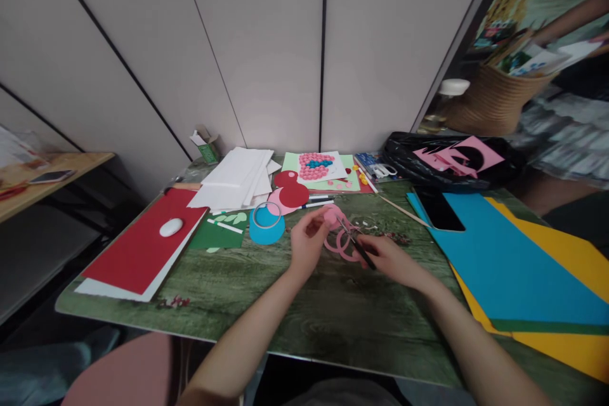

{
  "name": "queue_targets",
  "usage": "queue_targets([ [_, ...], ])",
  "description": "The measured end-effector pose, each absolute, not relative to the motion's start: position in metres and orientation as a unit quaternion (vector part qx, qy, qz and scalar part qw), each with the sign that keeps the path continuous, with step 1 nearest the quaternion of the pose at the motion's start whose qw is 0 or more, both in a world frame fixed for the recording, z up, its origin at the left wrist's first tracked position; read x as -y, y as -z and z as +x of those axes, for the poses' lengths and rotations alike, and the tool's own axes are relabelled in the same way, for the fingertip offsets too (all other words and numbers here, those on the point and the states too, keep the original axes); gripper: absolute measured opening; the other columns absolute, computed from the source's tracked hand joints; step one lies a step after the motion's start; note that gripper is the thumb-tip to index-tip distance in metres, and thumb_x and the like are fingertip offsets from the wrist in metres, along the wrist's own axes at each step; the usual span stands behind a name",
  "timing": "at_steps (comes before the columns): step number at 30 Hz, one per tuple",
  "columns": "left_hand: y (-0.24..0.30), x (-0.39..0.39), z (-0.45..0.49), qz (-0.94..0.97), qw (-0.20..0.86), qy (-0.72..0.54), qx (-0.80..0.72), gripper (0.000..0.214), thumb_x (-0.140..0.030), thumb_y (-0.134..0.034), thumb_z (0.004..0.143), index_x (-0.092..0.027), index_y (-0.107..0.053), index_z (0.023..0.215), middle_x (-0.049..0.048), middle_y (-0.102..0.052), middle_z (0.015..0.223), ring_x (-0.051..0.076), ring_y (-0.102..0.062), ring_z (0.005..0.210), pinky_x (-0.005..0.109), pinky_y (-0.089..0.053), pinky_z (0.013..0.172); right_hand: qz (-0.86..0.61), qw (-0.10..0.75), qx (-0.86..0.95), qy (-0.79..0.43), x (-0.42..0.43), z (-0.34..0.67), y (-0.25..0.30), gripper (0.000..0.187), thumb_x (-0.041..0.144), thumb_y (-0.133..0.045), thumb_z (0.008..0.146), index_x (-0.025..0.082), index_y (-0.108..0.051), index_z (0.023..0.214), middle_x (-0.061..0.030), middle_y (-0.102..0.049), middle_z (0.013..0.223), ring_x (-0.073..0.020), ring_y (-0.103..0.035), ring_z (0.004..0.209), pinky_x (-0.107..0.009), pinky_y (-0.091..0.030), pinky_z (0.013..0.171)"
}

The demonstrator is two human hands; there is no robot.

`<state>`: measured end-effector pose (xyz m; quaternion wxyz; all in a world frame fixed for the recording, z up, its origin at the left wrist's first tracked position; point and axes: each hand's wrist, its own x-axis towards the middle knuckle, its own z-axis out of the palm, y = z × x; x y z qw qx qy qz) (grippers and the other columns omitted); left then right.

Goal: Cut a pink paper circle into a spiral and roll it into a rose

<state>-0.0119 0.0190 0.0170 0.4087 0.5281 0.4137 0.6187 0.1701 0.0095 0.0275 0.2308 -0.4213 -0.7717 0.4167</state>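
Grey wall panels [276,44] back a green, wood-grained desk [228,304]. Taking the hands as the dial's centre, white sheets [238,177] lie at ten o'clock, a blue disc [267,235] at nine and a large blue sheet [514,266] at three. The left hand [308,241] has its fingers pinching pink paper [335,210] toward twelve; the right hand [390,259] grips scissors [365,256], blades aimed toward eleven at the paper. Pink rings [349,257] show just below; whether they join the held piece is unclear. A slack pinch could let the paper buckle and tear, hasty blades could nick the nearby left fingertips, and the rings might snag.
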Motion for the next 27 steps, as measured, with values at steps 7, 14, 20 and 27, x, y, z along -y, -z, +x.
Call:
queue_targets([
  [7, -0.0178, -0.0196, -0.0127, 0.562, 0.395, -0.597, -0.414, 0.027, -0.025, -0.058, 0.074, -0.017, -0.065, 0.099, 0.0064, -0.064, 0.088, 0.015, -0.056, 0.076, 0.026, -0.045, 0.071, -0.423, 0.233, 0.769, -0.419, -0.0083, 0.1677, -0.0308, 0.017, 0.025, -0.045, 0.081, 0.017, -0.049, 0.067, 0.0031, -0.05, 0.061, -0.0111, -0.044, 0.057, -0.022, -0.032, 0.053],
  [14, -0.0203, -0.0208, -0.0148, 0.579, 0.374, -0.595, -0.414, 0.029, -0.026, -0.057, 0.075, -0.019, -0.064, 0.102, 0.0056, -0.063, 0.084, 0.014, -0.054, 0.073, 0.025, -0.043, 0.067, -0.421, 0.232, 0.777, -0.406, -0.0092, 0.1699, -0.0297, 0.02, 0.029, -0.045, 0.082, 0.017, -0.05, 0.066, 0.0019, -0.05, 0.064, -0.0119, -0.044, 0.06, -0.022, -0.033, 0.055],
  [20, -0.019, -0.0246, -0.0174, 0.549, 0.379, -0.62, -0.412, 0.027, -0.024, -0.059, 0.073, -0.017, -0.063, 0.1, 0.0031, -0.061, 0.076, 0.012, -0.053, 0.069, 0.025, -0.043, 0.068, -0.42, 0.211, 0.789, -0.395, -0.01, 0.1722, -0.0294, 0.015, 0.028, -0.046, 0.081, 0.017, -0.053, 0.073, -0.0001, -0.056, 0.072, -0.0135, -0.048, 0.066, -0.023, -0.035, 0.058],
  [27, -0.0182, -0.0259, -0.019, 0.532, 0.388, -0.632, -0.408, 0.027, -0.024, -0.059, 0.073, -0.017, -0.063, 0.099, 0.0035, -0.061, 0.079, 0.012, -0.055, 0.071, 0.025, -0.045, 0.068, -0.419, 0.194, 0.796, -0.392, -0.009, 0.172, -0.0312, 0.017, 0.027, -0.045, 0.082, 0.018, -0.05, 0.069, 0.0015, -0.054, 0.068, -0.0127, -0.047, 0.064, -0.023, -0.034, 0.057],
])
